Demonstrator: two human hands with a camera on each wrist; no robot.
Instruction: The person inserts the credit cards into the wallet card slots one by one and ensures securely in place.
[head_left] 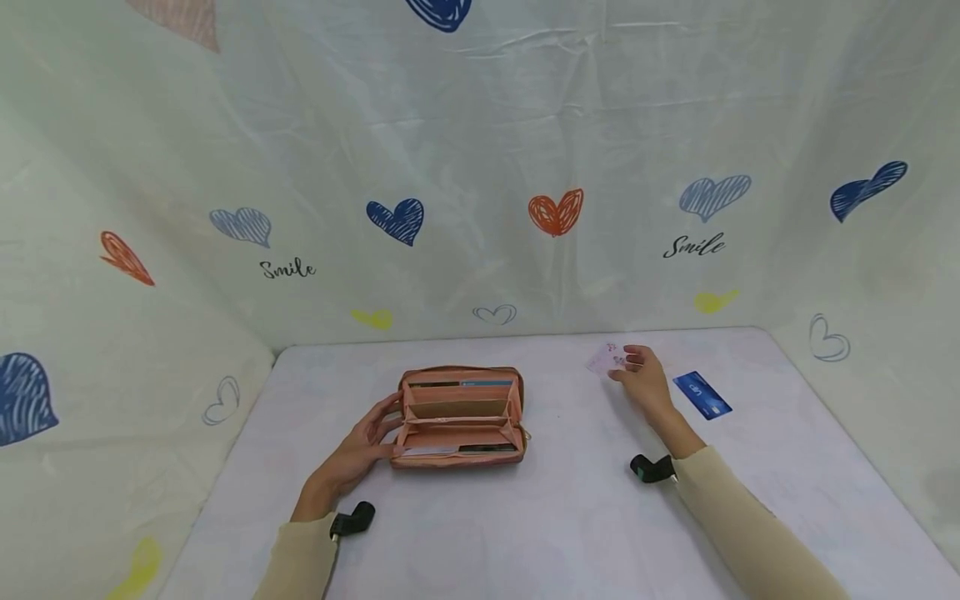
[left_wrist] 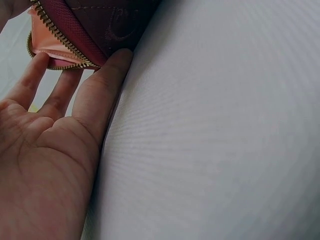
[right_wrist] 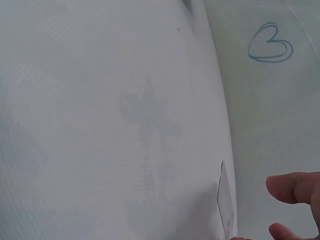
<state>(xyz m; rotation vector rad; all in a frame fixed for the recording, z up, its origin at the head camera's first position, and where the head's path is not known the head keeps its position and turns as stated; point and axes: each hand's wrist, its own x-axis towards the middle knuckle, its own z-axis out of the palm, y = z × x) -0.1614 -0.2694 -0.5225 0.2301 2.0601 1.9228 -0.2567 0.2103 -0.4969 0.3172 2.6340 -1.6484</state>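
A pink zip-around wallet lies unzipped and spread wide, with cards showing in its upper and lower slots. My left hand holds it by its left side. In the left wrist view, the thumb lies along the wallet's dark outer cover, and other fingers reach the brass zipper edge. Toward the table's back right, my right hand is at a pale pink patterned card, thumb and fingers spread apart. The right wrist view catches that card edge-on, with fingertips off to its right.
A blue bank card lies on the white table, right of my right hand. Pale sheeting printed with hearts and "Smile" rises behind the table and on both sides. A black wrist camera sits on each sleeve.
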